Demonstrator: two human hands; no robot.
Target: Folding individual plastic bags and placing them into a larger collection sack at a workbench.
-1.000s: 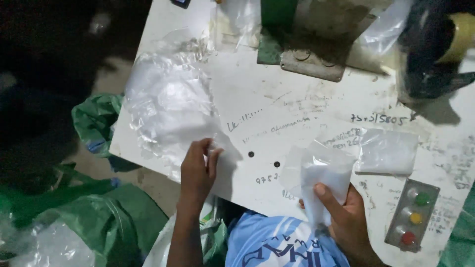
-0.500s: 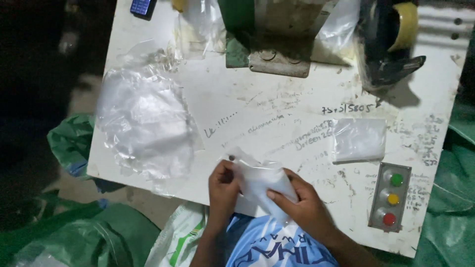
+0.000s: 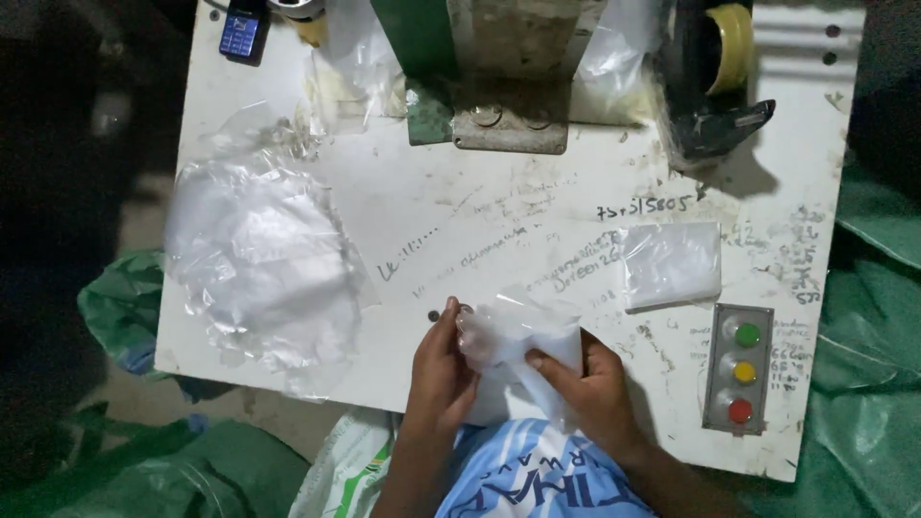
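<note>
Both hands work one small clear plastic bag [image 3: 518,336] at the lower centre of the frame, over the near edge of the white worktable [image 3: 499,221]. The bag is crumpled and not yet flat; its mouth appears partly opened, though the film is too transparent to confirm.

Progress, as judged from the layout: a loose heap of clear bags [image 3: 259,259] lies at the left of the frame, and a single flat folded bag [image 3: 672,264] lies at the right, just above the control box [image 3: 739,369] with green, yellow and red buttons. One piece therefore appears finished, while the bulk of the heap appears unhandled.

Hand state:
- Left hand [image 3: 441,369]: fingers curled, thumb and fingertips pinching the left edge of the bag.
- Right hand [image 3: 590,384]: fingers partly closed, pinching the bag's lower right portion, with film draped over the knuckles.

Upper frame: a green machine base [image 3: 480,86] at centre, a tape dispenser [image 3: 720,77] at upper right, a mobile phone [image 3: 242,31] at upper left.
</note>
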